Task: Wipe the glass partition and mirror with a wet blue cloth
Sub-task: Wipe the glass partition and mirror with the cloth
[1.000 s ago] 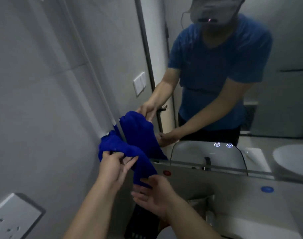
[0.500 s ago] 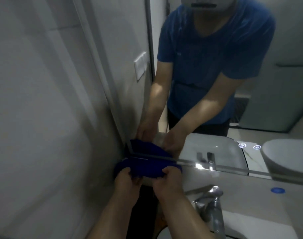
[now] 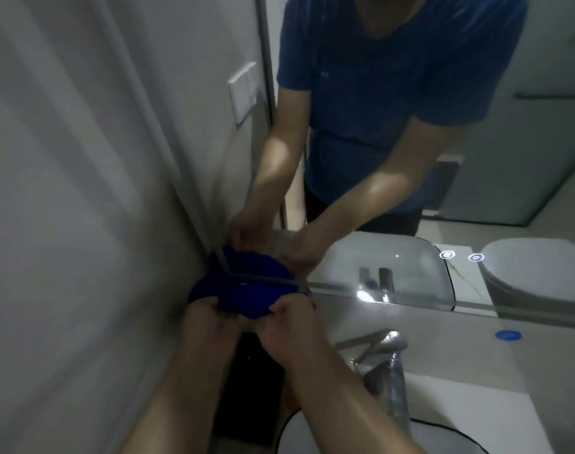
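Observation:
The blue cloth (image 3: 243,298) is bunched up at the mirror's lower left corner, against the wall. My left hand (image 3: 204,322) grips its left side with curled fingers. My right hand (image 3: 291,329) grips its right side, knuckles up. The mirror (image 3: 394,132) fills the upper right and reflects me, both arms and the cloth. Its bottom edge runs right from the cloth. No glass partition can be told apart in this view.
A grey wall (image 3: 66,191) stands close on the left. A chrome faucet (image 3: 384,358) rises just right of my right forearm over a white basin (image 3: 449,437). A blue round dot (image 3: 508,335) sits on the ledge below the mirror. Lit touch icons (image 3: 476,257) glow on the mirror.
One second ago the cloth hung from my left hand, higher up, with the right hand open below. Both hands now grip the bunched cloth at the mirror's lower corner.

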Demonstrator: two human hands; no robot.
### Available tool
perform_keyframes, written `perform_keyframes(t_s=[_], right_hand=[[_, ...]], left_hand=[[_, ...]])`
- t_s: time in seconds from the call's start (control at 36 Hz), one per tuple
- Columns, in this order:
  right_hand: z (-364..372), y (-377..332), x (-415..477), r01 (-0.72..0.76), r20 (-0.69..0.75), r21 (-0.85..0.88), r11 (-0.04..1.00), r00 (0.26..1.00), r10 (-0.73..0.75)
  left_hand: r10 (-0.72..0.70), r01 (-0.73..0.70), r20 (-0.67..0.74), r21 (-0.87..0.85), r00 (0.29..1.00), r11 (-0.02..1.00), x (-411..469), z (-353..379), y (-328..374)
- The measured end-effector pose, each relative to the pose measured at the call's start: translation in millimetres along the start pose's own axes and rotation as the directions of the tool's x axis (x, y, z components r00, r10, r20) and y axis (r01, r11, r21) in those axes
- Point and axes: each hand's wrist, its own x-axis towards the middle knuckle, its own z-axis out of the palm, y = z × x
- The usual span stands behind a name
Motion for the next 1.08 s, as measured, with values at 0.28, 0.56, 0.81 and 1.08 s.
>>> perform_keyframes(t_s=[0.28, 0.56, 0.81, 1.08], right_hand=[[-40, -74, -52, 0.188, -0.257, 0.090, 0.978, 0.953, -0.160], [-174, -219, -115, 0.550, -0.352, 0.084, 0.831, 0.796, -0.492], [-107, -160, -87, 0.319, -0.157, -0.304, 0.898, 0.913, -0.377], [-87, -154, -79, 0.176, -0.325, -0.030, 0.984, 0.929, -0.176]], left_hand=[[-0.021, 0.029, -0.060, 0.121, 0.998, 0.992, -32, 60, -52], [-0.390, 0.366, 0.187, 0.152, 0.901, 0.918, -111, 162, -204], [-0.242, 0.237, 0.036, 0.100, 0.970, 0.966, -62, 113, -139], [-0.175, 0.179, -0.072, 0.053, 0.982, 0.982, -66, 109, -116]])
